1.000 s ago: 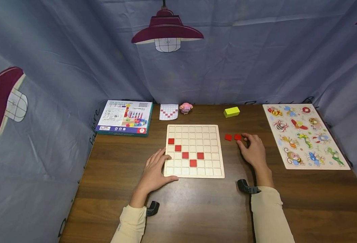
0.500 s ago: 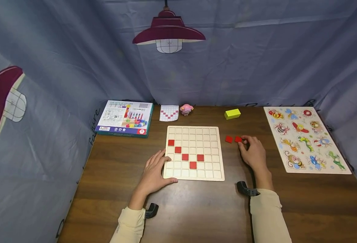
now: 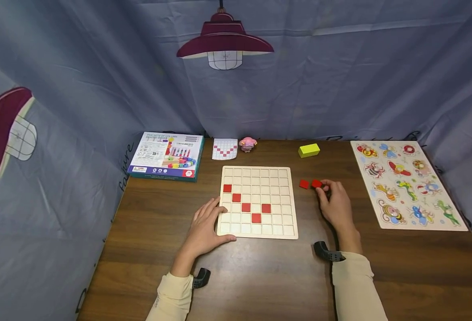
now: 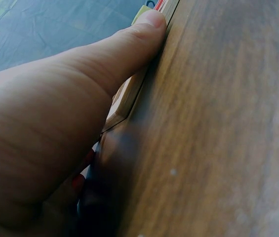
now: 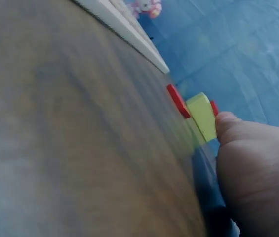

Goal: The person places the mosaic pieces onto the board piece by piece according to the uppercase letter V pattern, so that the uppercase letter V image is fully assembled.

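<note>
A pale wooden grid board (image 3: 277, 179) lies on the table, with several red square tiles (image 3: 246, 207) set in its cells in a slanting pattern. My left hand (image 3: 204, 227) rests at the board's near left corner, thumb along the front edge and fingers along the left side. To the right of the board, my right hand (image 3: 336, 205) pinches a red tile (image 3: 316, 183) between thumb and fingers. In the right wrist view that tile (image 5: 214, 106) shows beyond the thumb, raised off the table. Another red tile (image 3: 304, 184) lies flat just left of it.
Behind the board are a small grid card (image 3: 225, 149), a pink figurine (image 3: 247, 144) and a yellow block (image 3: 309, 150). A flat printed box (image 3: 165, 156) sits at the back left. An insect puzzle board (image 3: 408, 187) lies on the right. Curtains (image 3: 320, 89) surround the table.
My right hand has closed its thumb and fingers on the right-hand red tile and lifted it slightly. My left hand stays at the board's corner.
</note>
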Demonstrator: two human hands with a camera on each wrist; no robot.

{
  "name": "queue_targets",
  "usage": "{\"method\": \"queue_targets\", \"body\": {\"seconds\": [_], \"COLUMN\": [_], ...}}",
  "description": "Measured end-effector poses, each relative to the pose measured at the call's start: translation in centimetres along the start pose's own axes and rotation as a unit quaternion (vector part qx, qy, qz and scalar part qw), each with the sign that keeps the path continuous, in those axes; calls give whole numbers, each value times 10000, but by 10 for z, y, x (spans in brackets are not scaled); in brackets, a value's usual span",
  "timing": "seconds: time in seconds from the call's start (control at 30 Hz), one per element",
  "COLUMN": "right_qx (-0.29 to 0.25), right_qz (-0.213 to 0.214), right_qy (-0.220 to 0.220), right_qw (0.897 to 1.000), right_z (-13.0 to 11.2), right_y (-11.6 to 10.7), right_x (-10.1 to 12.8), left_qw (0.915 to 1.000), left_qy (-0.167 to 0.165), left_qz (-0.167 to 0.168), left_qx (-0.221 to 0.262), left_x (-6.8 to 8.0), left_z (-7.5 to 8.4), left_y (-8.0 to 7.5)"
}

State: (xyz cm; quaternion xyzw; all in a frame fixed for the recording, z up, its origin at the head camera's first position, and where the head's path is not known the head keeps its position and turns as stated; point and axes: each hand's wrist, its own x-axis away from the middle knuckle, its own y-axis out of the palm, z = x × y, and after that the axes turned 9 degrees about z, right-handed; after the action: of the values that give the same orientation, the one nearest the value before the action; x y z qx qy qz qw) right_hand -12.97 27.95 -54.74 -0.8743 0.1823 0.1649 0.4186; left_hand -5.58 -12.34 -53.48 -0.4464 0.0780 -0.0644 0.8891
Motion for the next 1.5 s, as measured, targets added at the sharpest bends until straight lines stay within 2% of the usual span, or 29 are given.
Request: {"method": "queue_targets", "body": {"seconds": [0.23, 0.33, 0.67, 1.0, 1.2, 1.5], "right_qx": [-407, -531, -484, -365, -319, -318], "right_qz": [206, 171, -640, -1370, -1561, -1593], "right_qy": [-183, -259, -453, -785, -756, -743], "right_qw": [9988, 9981, 9957, 9868, 9843, 9839], "right_z": [-13, -19, -45, -70, -76, -77], "right_y": [3, 5, 15, 26, 29, 30], "right_x": [4, 6, 14, 20, 23, 23], "left_qw": [10000, 10000, 10000, 9999, 10000, 10000], "left_qy": [27, 45, 13, -12, 12, 11], "left_qz": [10, 31, 63, 78, 76, 44], "left_qx": [28, 17, 51, 84, 53, 45], "left_x": [0, 0, 2, 2, 1, 1], "left_z": [2, 2, 2, 2, 3, 3], "left_y": [0, 0, -3, -3, -3, -2]}}
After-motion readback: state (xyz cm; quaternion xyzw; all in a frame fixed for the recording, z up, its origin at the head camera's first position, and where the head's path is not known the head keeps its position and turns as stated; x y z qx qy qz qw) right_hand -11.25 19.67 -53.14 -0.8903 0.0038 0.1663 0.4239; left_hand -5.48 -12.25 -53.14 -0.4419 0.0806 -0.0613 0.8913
